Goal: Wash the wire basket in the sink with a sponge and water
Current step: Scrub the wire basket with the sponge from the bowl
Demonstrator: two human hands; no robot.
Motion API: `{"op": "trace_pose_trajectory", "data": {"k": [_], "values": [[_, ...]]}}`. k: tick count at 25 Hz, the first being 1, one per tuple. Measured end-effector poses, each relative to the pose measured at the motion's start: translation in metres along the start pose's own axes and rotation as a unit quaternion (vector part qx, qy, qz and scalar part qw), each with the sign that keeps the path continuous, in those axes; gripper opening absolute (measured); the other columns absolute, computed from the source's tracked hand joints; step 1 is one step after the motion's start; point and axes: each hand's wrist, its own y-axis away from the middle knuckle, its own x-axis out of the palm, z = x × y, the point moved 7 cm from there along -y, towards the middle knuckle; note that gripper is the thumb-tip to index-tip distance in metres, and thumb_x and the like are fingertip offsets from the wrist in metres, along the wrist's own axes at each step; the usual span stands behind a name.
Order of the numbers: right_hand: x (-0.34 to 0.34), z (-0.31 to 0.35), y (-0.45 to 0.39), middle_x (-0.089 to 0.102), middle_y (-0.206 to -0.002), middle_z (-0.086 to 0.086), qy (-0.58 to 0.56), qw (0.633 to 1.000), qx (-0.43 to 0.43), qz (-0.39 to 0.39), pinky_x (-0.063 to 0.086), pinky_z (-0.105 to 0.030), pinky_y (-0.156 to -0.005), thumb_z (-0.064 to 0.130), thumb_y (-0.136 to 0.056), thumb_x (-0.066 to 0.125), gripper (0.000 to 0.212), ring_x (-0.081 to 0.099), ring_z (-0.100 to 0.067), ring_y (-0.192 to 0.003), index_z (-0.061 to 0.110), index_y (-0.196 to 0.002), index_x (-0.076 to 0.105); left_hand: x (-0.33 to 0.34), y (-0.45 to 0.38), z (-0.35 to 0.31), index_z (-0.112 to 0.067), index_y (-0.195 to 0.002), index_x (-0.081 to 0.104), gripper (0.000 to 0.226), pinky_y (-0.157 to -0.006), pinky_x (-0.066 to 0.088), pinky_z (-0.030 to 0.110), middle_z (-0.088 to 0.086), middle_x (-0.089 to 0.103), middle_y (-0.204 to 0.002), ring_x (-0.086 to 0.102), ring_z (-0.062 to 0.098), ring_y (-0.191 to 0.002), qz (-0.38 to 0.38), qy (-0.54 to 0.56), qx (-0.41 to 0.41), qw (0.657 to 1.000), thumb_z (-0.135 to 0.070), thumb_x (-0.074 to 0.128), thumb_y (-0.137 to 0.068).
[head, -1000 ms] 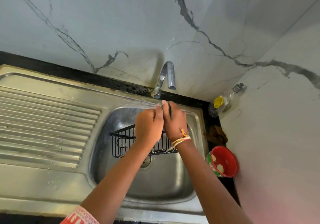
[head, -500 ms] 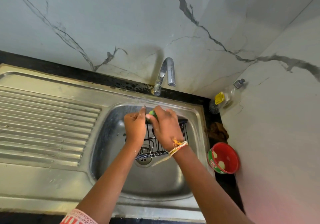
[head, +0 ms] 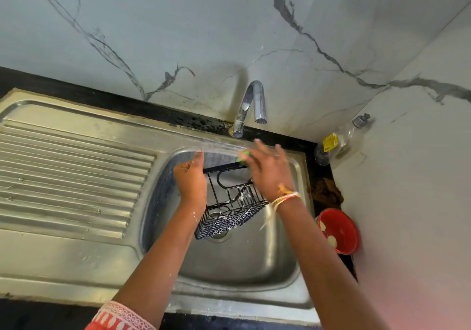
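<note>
Head view: left hand [head: 190, 179] grips wire basket [head: 230, 202]; right hand [head: 270, 174] presses sponge [head: 244, 155].

Wire basket [head: 229, 206] is standing on end in the sink [head: 254, 266], filling the gap between both grips. Faucet [head: 251, 105] is overhanging just beyond the right hand [head: 270, 174] grip. Sink floor nearer than the grips is lying open. Draining board [head: 71, 166], outboard of the left hand [head: 190, 180] grip, is offering free passage. Bottle [head: 339, 142], brown cloth [head: 327, 193] and red bowl [head: 337, 230] are crowding the bench outboard of the right grip.
</note>
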Motion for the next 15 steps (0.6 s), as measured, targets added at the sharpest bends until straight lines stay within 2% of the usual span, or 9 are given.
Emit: {"op": "trace_pose_trajectory", "data": {"k": [2,3,5,7,8,11,12,15], "values": [[-0.006,-0.035,0.001,0.057,-0.134,-0.011,-0.045,0.991,0.122,0.011,0.019,-0.048,-0.116,0.044,-0.098,0.043,0.035,0.052,-0.022,-0.125,0.021,-0.109,0.067,-0.001,0.0,-0.003,-0.016,-0.053,0.038,0.046,-0.044,0.023,0.025,-0.004,0.034,-0.048,0.025,0.01,-0.043,0.007,-0.03,0.013,0.999,-0.021,0.059,-0.094],[-0.006,-0.023,0.005,0.062,-0.128,-0.009,-0.066,0.99,0.123,0.008,0.023,-0.048,-0.115,0.041,-0.098,0.046,0.032,0.055,-0.021,-0.118,0.019,-0.107,0.068,0.004,0.003,-0.009,-0.017,-0.049,0.034,0.051,-0.041,0.022,0.022,-0.01,0.03,-0.04,0.022,0.006,-0.037,0.018,-0.051,0.04,0.998,-0.018,0.059,-0.094],[0.011,0.035,0.01,0.068,-0.117,-0.005,-0.09,0.996,0.022,0.014,0.022,-0.044,-0.116,0.034,-0.099,0.045,0.03,0.059,-0.018,-0.112,0.017,-0.105,0.069,0.013,0.009,-0.014,-0.019,-0.045,0.033,0.056,-0.039,0.021,0.018,-0.01,0.029,-0.031,0.024,0.005,-0.031,0.026,-0.067,0.07,0.995,-0.014,0.06,-0.094],[0.02,0.058,0.011,0.063,-0.127,-0.005,-0.076,0.996,-0.05,0.022,0.015,-0.044,-0.119,0.035,-0.098,0.04,0.033,0.053,-0.016,-0.125,0.02,-0.111,0.068,0.008,0.008,-0.012,-0.017,-0.046,0.038,0.053,-0.041,0.024,0.02,-0.01,0.033,-0.034,0.027,0.004,-0.032,0.0,-0.065,0.042,0.997,-0.015,0.061,-0.093],[0.015,0.045,0.004,0.059,-0.133,-0.006,-0.052,0.997,-0.042,0.032,0.013,-0.044,-0.119,0.037,-0.099,0.04,0.033,0.051,-0.017,-0.128,0.022,-0.112,0.066,0.002,0.006,-0.009,-0.017,-0.047,0.037,0.052,-0.043,0.025,0.023,-0.009,0.033,-0.039,0.025,0.005,-0.032,-0.017,-0.062,0.018,0.998,-0.017,0.061,-0.093],[0.004,-0.016,-0.007,0.053,-0.139,-0.007,-0.025,0.994,0.096,0.041,0.015,-0.041,-0.118,0.037,-0.099,0.044,0.03,0.047,-0.024,-0.131,0.022,-0.113,0.066,-0.006,0.0,-0.006,-0.016,-0.05,0.034,0.052,-0.045,0.026,0.027,0.0,0.031,-0.047,0.021,0.005,-0.033,-0.022,-0.066,-0.003,0.998,-0.022,0.063,-0.092],[0.007,-0.014,-0.002,0.053,-0.138,-0.005,-0.037,0.993,0.105,0.039,0.015,-0.04,-0.117,0.037,-0.099,0.046,0.03,0.045,-0.023,-0.132,0.023,-0.116,0.066,-0.003,0.001,-0.008,-0.016,-0.049,0.034,0.053,-0.045,0.026,0.027,-0.001,0.031,-0.045,0.022,0.005,-0.033,-0.018,-0.073,0.005,0.997,-0.023,0.064,-0.091],[0.025,0.057,0.01,0.058,-0.133,0.005,-0.092,0.994,-0.063,0.014,0.014,-0.038,-0.117,0.029,-0.095,0.055,0.029,0.044,-0.012,-0.133,0.026,-0.122,0.063,0.003,0.003,-0.009,-0.018,-0.046,0.038,0.053,-0.041,0.027,0.023,-0.012,0.036,-0.038,0.027,0.002,-0.033,-0.026,-0.056,0.009,0.998,-0.025,0.067,-0.09]]}}
